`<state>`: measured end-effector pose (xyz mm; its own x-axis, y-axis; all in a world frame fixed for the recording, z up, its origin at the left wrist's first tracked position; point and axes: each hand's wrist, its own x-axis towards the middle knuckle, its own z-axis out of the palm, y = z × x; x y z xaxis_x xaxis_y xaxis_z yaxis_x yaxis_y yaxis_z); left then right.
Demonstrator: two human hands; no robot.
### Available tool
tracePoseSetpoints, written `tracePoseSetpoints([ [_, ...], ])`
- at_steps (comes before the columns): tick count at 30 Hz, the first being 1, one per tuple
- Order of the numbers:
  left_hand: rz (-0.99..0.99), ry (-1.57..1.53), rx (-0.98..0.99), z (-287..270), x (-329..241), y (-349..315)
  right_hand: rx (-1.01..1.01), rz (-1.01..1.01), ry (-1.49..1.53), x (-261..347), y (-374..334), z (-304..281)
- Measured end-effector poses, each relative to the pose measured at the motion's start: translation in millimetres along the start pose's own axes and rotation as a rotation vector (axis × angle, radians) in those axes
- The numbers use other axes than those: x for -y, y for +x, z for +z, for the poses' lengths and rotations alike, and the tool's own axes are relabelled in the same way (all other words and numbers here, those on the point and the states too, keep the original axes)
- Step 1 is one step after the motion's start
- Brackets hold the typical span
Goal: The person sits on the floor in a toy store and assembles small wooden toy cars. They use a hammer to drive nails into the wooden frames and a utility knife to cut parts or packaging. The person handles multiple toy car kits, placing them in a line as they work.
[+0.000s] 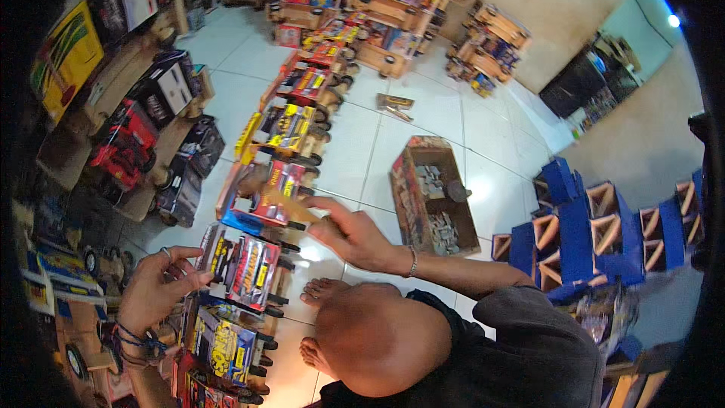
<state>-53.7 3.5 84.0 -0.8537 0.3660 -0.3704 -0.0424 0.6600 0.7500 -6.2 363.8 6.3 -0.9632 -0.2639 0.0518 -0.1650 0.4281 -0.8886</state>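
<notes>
A row of wooden toy trucks with bright printed panels runs away from me across the floor. My left hand (162, 283) has its thumb and fingers closed on the near left edge of a toy truck with a red, white and black panel (253, 272). My right hand (351, 236) is wrapped round the wooden handle of a hammer (283, 204). The hammer's head is smeared by motion and hangs over the red-panelled truck (285, 175) just beyond. Nearer to me lies a truck with a yellow and blue panel (223, 344).
Right of the row, an open worn box (400, 196) on the tiled floor holds grey metal pieces. Beyond it lies a small brownish piece (395, 106). Blue wooden frames (563, 230) stand at the right. Larger toy trucks (124, 147) line the left; more trucks (393, 0) are stacked far ahead.
</notes>
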Motion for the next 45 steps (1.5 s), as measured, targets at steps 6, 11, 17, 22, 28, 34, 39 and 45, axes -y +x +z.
tracePoseSetpoints([
  [6, 0.488, 0.428, 0.182, 19, -82, 59, -0.407, 0.518, -0.249, -49, -87, -105],
  [11, 0.765, 0.552, 0.426, 75, -153, 113, -0.538, 0.725, -0.503, -113, -198, -151],
  [17, 0.925, 0.496, 0.517, 184, -186, 182, -0.498, 0.484, -0.593, -178, -271, -96],
  [22, 1.172, 0.578, 0.516, 350, -182, 200, -0.619, 0.476, -0.369, -183, -270, -55],
  [28, 0.956, 0.646, 0.575, 483, -163, 220, -0.909, 0.672, 0.140, -152, -279, -44],
  [34, 0.886, 0.638, 0.629, 536, -139, 229, -1.026, 0.734, 0.138, -158, -287, -71],
  [39, 0.816, 0.604, 0.597, 534, -141, 244, -0.891, 0.561, 0.009, -178, -290, -69],
  [45, 0.724, 0.183, 0.517, 470, -152, 202, -0.837, 0.689, 0.015, -184, -298, -66],
])
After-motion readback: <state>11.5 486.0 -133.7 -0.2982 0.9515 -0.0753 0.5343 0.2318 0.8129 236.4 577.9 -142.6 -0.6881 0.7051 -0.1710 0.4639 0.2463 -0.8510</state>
